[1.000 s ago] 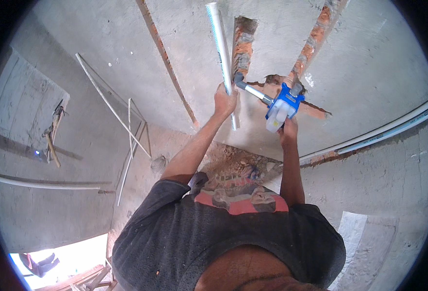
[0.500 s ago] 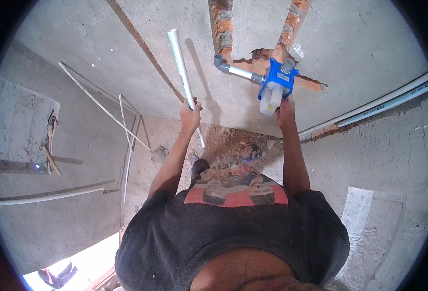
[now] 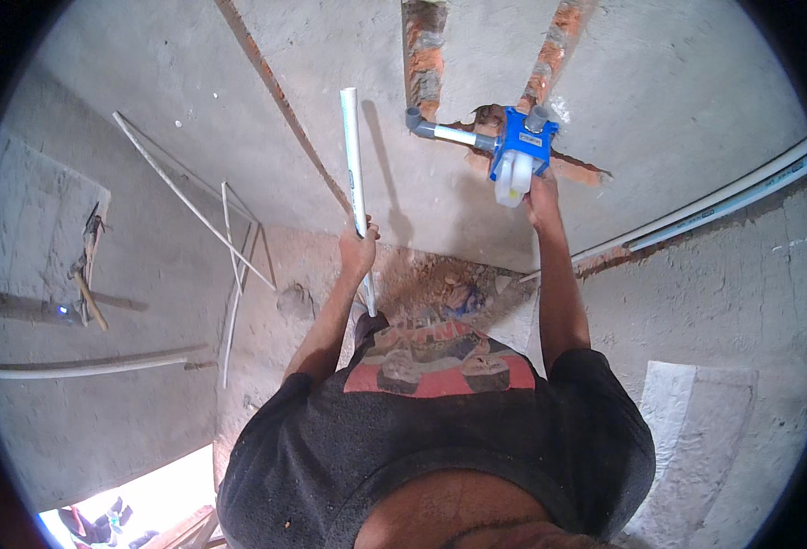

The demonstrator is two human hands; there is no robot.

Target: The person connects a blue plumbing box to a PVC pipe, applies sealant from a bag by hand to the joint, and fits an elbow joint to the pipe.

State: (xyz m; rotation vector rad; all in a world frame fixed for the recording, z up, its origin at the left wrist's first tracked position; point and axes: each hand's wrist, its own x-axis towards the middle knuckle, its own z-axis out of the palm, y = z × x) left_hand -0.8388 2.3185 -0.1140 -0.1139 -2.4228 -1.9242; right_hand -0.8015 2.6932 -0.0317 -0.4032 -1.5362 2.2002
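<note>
Left hand closed around white pipe, upright before the concrete wall; right hand gripping blue valve box against the chased brick groove

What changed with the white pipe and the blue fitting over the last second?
The left hand swung the white pipe leftward, away from the blue fitting and the chased wall slots. The right hand stayed on the fitting, which remained at the wall opening.
</note>
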